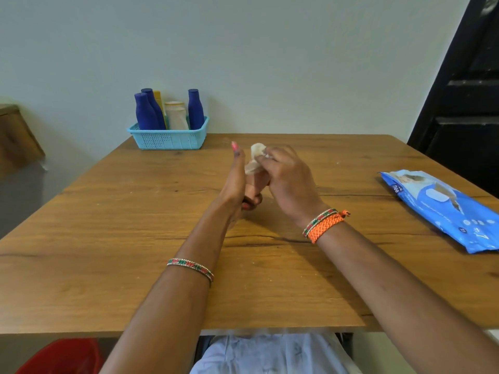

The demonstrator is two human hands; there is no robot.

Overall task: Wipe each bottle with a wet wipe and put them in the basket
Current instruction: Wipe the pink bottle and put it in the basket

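One bottle gripped by left hand; right hand pinches wipe.

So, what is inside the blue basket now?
The basket holds three dark blue bottles, a yellow bottle and beige containers. Its wall hides their bases.

The only lettering stands on the blue wipes pack, lying on the surface to the right of the right hand: near its far end, white letters that seem to read "mee".
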